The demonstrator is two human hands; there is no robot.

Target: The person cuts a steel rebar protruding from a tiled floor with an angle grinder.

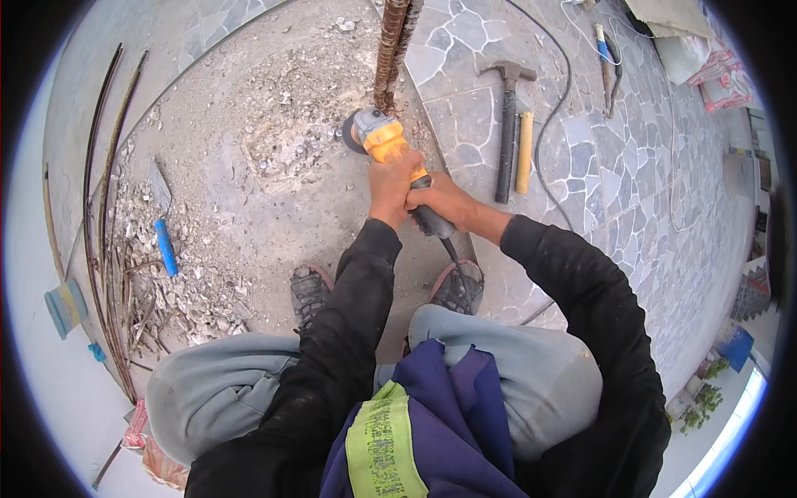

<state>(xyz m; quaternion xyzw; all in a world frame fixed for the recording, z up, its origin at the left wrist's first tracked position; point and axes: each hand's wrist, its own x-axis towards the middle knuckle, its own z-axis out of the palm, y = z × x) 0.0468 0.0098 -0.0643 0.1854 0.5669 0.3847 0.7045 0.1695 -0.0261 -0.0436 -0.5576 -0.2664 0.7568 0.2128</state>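
Observation:
A yellow and grey angle grinder (387,143) is held in both hands near the top middle. My left hand (393,189) wraps round its yellow body, just behind the grey head. Behind it, my right hand (448,202) grips the dark rear handle, where the cord comes out. The grinder's dark disc is at the left of the head, beside the base of rusty upright bars (393,50). Whether the disc touches the bars cannot be made out. Chipped concrete (290,133) lies around and left of the bars.
A hammer (507,124) and a yellow wooden handle (525,153) lie on the right. A black cable (568,83) curves past them. On the left are a blue-handled trowel (166,247), rubble (199,290) and long rusty rods (104,191). Pliers-like tool (612,75) lies farther right.

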